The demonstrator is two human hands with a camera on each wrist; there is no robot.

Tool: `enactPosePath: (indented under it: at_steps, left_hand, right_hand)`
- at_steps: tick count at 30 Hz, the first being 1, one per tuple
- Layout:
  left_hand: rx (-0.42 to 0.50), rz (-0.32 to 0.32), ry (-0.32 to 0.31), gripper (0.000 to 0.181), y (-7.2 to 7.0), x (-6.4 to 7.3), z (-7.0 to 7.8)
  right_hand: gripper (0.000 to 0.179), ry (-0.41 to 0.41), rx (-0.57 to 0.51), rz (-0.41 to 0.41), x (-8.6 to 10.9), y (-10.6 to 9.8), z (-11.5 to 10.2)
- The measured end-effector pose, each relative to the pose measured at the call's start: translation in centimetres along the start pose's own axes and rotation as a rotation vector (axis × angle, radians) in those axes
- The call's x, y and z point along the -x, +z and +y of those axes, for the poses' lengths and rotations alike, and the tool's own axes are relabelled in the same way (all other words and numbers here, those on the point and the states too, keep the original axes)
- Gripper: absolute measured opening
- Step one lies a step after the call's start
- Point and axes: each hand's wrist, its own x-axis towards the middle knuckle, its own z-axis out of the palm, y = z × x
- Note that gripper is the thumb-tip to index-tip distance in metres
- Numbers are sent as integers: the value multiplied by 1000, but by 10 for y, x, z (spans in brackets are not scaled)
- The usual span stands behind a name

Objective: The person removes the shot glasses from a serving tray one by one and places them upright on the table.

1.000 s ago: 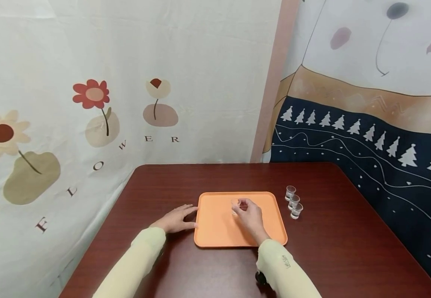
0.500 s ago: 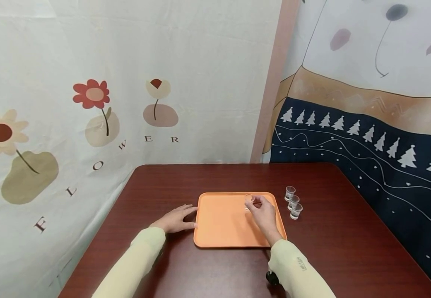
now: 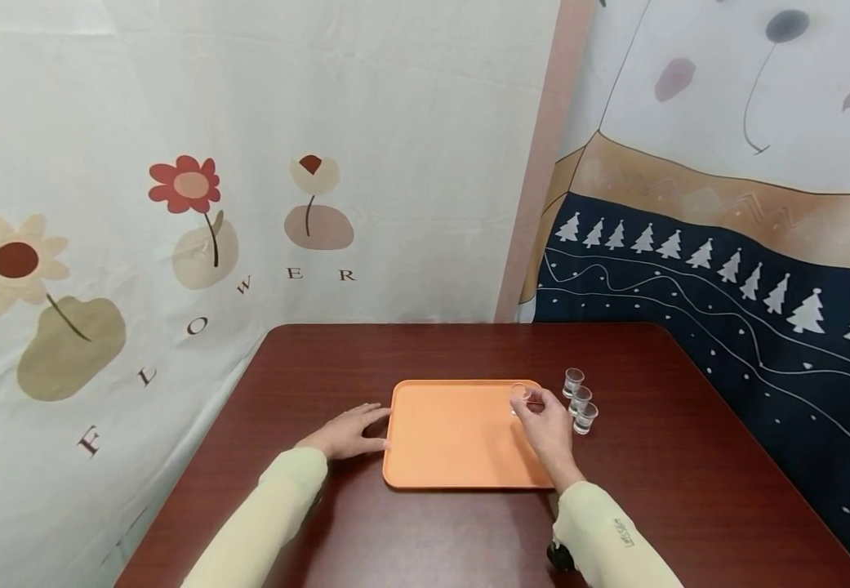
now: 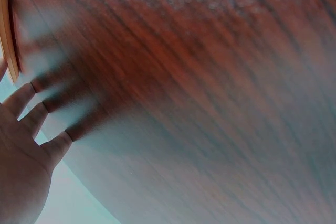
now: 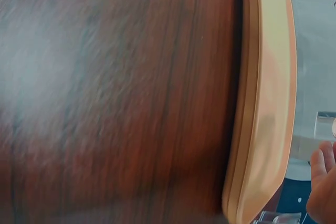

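My right hand (image 3: 549, 429) pinches a small clear shot glass (image 3: 518, 396) by its side, over the right part of an orange tray (image 3: 442, 441). In the right wrist view, that glass (image 5: 323, 124) shows at the right edge, apart from the tray (image 5: 275, 77), partly cut off with the hand (image 5: 324, 184). My left hand (image 3: 347, 433) lies at the tray's left edge, fingers spread and thumb out, its tips touching the rim. The left wrist view shows its fingers (image 4: 37, 119) resting on the table.
Three clear shot glasses stand in a slanted row right of the tray: a far one (image 3: 573, 382), a middle one (image 3: 580, 400) and a near one (image 3: 585, 418). The dark red-brown table (image 3: 425, 539) meets printed wall cloths (image 3: 425, 163) behind.
My right hand has carried the shot glass rightward, from the tray's middle to its right side, closer to the three glasses. The left hand and the tray have stayed put.
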Motion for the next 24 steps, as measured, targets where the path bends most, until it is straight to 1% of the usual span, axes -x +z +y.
enactPosePath:
  at_steps: [5, 9, 16, 21, 24]
  left_hand:
    - [2, 0, -12, 72, 0, 0, 1]
    - [3, -2, -19, 71, 1, 1, 2]
    - [15, 1, -17, 72, 0, 2, 4]
    - [14, 6, -12, 71, -1, 2, 4]
    - [13, 4, -12, 72, 0, 2, 3]
  right_hand:
    - [31, 18, -8, 14, 0, -12, 6]
    - [29, 39, 6, 38, 0, -21, 11]
    - [32, 30, 64, 108, 3, -38, 22]
    - [30, 21, 97, 169, 4, -49, 33]
    - [31, 42, 98, 187, 5, -57, 39]
